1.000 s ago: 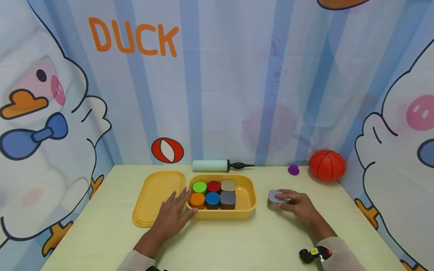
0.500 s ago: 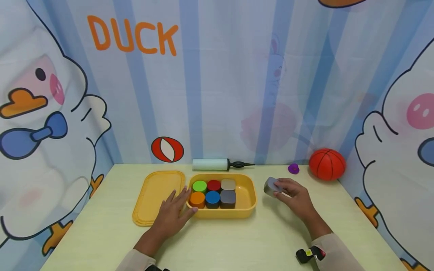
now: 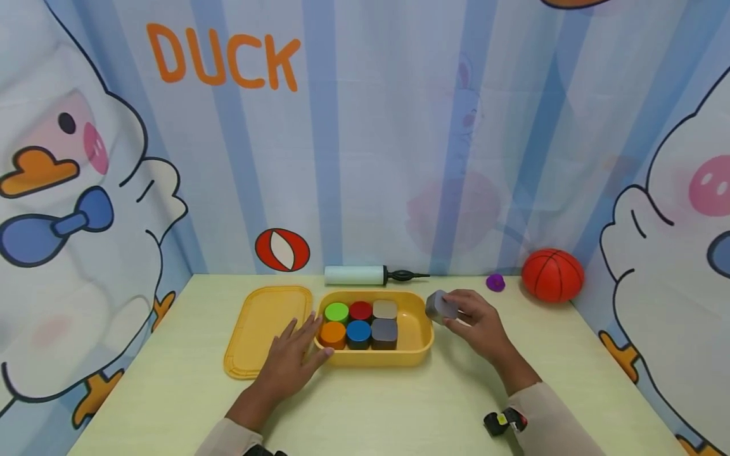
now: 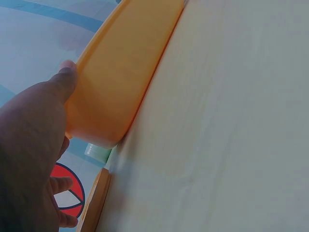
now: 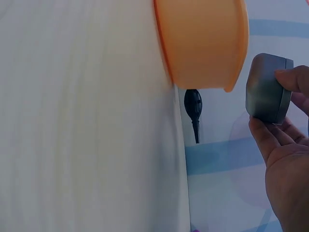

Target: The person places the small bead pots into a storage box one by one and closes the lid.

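Observation:
My right hand (image 3: 480,323) pinches a small grey square tin (image 3: 438,308) with rounded corners, tilted in the air at the right end of a yellow plastic box (image 3: 376,359). In the right wrist view, thumb and fingers grip the tin (image 5: 265,89) on opposite sides. My left hand (image 3: 289,360) rests at the box's left end, fingers spread and straight. Inside the box stand two rows: a green round tin (image 3: 337,311), a red one (image 3: 360,310), a beige square one (image 3: 384,309), then an orange round tin (image 3: 332,335), a blue one (image 3: 358,334) and a grey square one (image 3: 384,333).
A yellow lid (image 3: 265,335) lies flat left of the box, partly behind my left hand. Behind the box lies a pale hand pump (image 3: 356,275) with a black nozzle. A purple knob-like object (image 3: 495,282) and a red ball (image 3: 552,276) sit at the back right.
My right hand has lifted the grey tin off the table and carried it left and up to the box's right end. My left hand stays in place.

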Motion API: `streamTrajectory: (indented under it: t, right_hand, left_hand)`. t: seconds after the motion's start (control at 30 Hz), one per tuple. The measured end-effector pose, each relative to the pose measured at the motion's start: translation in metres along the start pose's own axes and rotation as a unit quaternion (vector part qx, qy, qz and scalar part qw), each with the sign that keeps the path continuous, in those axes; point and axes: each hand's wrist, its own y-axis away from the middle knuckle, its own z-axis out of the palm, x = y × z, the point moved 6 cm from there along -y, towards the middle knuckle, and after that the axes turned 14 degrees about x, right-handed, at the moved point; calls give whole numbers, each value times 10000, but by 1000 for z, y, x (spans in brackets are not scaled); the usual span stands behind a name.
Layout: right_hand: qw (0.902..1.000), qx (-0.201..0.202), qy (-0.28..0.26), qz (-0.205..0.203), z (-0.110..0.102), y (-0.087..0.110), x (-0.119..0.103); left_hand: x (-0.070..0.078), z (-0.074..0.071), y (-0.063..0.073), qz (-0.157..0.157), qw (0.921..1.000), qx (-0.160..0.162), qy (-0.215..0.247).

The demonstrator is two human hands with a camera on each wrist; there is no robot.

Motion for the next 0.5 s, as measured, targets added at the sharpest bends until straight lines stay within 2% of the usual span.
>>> streamTrajectory:
  t: [0.1,0.17,0.33,0.5]
  right_hand:
    - [9997,-29,10,-251,7,-1,-6]
    - [9990,-57,237,-385,11,-2,-8]
    - [9965,-257,706,-359,24,-3,-9]
    - [9954,-394,754,-451,36,-4,-13]
  left_hand:
    - [0,0,-1,8,10000,5,-17]
    - [1,0,-1,22,10000,30,-26]
    - [1,0,0,25,10000,81,-24]
    - [1,-1,0,8,10000,21,-32]
